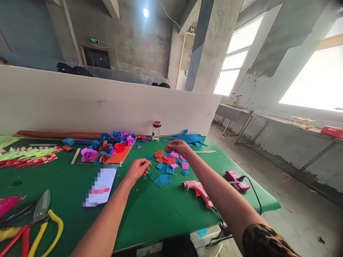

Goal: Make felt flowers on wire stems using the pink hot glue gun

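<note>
Black-edged rectangular phone (pixel 107 185): screen pixelated.
Left hand (pixel 137 169): fingers curled; cannot tell whether they grip the blue paper scrap (pixel 148 158), part-hidden at twelve o'clock.
Right hand (pixel 179 146): fingertips pinch a rust-brown paper piece (pixel 168 149), part-covered, at eight o'clock.

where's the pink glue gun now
In the head view, the pink pistol-shaped glue gun lies right of centre on the green tabletop, just left of the bare right forearm, right of an angular blue paper piece.
</note>
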Motion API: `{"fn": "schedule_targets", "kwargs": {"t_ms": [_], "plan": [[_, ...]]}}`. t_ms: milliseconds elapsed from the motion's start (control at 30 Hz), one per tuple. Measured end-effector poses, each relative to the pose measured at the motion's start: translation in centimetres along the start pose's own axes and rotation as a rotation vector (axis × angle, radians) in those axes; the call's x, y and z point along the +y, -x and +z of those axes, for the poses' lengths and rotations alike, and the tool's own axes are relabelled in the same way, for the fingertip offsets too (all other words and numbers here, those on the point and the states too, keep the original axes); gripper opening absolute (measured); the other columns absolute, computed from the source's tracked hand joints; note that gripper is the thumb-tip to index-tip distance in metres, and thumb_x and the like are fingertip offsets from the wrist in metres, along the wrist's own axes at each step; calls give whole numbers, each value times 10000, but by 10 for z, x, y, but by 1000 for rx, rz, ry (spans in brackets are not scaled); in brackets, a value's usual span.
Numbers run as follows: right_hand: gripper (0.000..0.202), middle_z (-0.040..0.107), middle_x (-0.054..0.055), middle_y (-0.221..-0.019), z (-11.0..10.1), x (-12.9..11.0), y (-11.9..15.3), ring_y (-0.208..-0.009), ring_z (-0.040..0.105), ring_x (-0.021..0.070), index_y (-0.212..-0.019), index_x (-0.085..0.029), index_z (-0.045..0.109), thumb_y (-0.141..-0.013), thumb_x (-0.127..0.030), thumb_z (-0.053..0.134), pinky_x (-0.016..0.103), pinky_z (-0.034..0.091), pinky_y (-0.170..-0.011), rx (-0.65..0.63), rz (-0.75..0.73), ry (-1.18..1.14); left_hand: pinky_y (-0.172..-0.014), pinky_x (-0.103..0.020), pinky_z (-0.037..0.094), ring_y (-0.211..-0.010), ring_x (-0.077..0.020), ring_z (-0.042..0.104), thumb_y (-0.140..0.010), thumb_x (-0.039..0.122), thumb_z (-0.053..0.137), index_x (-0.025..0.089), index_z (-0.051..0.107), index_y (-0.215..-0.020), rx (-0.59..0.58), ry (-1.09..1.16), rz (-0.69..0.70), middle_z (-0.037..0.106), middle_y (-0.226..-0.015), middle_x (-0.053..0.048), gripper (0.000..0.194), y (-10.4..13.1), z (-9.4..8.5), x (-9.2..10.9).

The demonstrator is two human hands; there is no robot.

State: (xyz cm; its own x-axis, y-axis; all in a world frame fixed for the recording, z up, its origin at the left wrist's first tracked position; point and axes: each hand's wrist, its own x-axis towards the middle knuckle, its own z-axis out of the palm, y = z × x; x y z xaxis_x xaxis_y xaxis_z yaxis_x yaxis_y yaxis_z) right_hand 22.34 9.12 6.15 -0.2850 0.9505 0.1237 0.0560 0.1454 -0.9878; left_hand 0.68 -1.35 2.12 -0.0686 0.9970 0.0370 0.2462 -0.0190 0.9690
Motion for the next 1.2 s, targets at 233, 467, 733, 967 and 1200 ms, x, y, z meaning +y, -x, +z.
{"fn": "schedule_targets", "kwargs": {"t_ms": [233,467,733,967,1200], "plan": [[335,635,-10,-618,62,51,119,-544,562,106,-756,-160,617,-595,-409,773,212,407,-529,-33,-4,-205,-472,-227,425,-591,-146,578,-743,556,562,165,668,-875,-198,-131,31,653,-722,-31,426,53,12,32],[87,678,1,-653,68,71,176,-630,614,149,-720,-187,694,-764,-243,643,228,431,-585,33,7,353,-573,-251,443,-638,-170,616,-779,415,559,186,718,-787,-52,-448,111,710,-719,-27,279,107,30,-12],[227,695,45,-838,48,56,196,-768,617,156,-879,-186,700,-916,-243,484,228,426,-694,155,-183,546,-720,-273,457,-794,-183,649,-795,244,573,225,736,-807,-153,-640,235,728,-852,-23,164,106,39,-10],[222,669,22,-751,45,70,228,-686,583,140,-800,-182,670,-916,-229,486,218,401,-646,93,-183,484,-643,-262,406,-701,-159,598,-802,130,546,197,707,-741,-311,-852,331,663,-763,-31,185,103,51,-8],[208,676,33,-788,43,69,229,-723,587,147,-822,-178,675,-909,-218,491,224,409,-668,73,-191,449,-592,-237,367,-656,-130,560,-769,89,506,176,653,-690,-310,-823,315,630,-723,-15,188,103,50,-5]]}}
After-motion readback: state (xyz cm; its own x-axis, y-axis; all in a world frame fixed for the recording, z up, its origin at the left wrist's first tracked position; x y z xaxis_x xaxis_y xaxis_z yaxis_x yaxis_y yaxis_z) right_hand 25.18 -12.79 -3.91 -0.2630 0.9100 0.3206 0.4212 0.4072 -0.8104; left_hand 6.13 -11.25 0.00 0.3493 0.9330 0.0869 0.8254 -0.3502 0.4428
